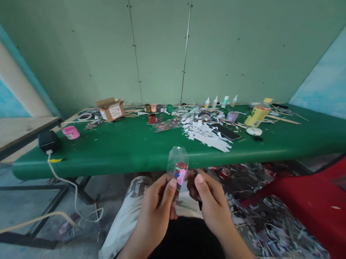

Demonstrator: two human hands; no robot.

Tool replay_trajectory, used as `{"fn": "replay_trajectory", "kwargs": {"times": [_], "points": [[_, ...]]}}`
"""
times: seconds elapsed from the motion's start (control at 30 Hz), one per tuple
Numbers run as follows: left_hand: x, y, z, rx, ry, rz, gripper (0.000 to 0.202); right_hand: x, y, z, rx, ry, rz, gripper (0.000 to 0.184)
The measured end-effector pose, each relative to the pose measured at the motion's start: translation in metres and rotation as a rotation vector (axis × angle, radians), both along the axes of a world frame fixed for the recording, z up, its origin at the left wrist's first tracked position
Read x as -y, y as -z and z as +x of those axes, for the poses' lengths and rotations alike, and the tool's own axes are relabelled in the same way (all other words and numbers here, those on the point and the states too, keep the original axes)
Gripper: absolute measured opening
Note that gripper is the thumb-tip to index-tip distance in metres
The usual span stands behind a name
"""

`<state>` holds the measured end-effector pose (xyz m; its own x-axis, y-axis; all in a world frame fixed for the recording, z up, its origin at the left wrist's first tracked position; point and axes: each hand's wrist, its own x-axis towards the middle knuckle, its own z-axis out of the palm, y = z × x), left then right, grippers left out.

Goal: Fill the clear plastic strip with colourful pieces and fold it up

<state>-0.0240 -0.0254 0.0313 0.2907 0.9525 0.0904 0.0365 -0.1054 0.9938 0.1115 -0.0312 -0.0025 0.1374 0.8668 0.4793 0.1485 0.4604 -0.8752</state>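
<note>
Over my lap, my left hand (pixel 160 199) pinches a small clear plastic piece with a bright multicoloured pattern (pixel 181 174). Its transparent rounded end stands up toward the table's front edge. Close beside it on the right, my right hand (pixel 209 198) is closed, thumb pressed over the bent fingers. Something small and dark shows at those fingers, too hidden to name. A patterned clear sheet (pixel 166 125) lies on the green table (pixel 118 149) ahead, next to a heap of white paper scraps (pixel 204 133).
On the table stand a cardboard box (pixel 111 110), a pink jar (pixel 71 132), a red paint jar (pixel 152 118), a phone (pixel 225 131) and a yellow-labelled bottle (pixel 257 115). A black adapter (pixel 48 141) trails its cord at left. A red chair (pixel 314 198) is at right, above scraps covering the floor.
</note>
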Motion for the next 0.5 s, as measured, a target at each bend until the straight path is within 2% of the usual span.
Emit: {"fn": "replay_trajectory", "kwargs": {"times": [0.07,0.2,0.27,0.5], "points": [[-0.0018,0.002,0.0001,0.06,-0.05,-0.01,0.036,0.0013,-0.0006,-0.0003,0.097,-0.007,0.044,0.04],[-0.0035,0.0045,-0.0012,0.125,-0.096,-0.009,0.04,0.0024,-0.0035,-0.0018,0.311,-0.041,0.191,0.026],[-0.0036,0.0038,-0.0016,0.138,-0.114,0.005,0.041,0.002,-0.0034,-0.0027,0.394,-0.041,0.259,0.026],[-0.0007,-0.0001,-0.0021,0.119,-0.129,0.029,0.036,0.0002,-0.0012,-0.004,0.507,-0.031,0.362,0.028]]}}
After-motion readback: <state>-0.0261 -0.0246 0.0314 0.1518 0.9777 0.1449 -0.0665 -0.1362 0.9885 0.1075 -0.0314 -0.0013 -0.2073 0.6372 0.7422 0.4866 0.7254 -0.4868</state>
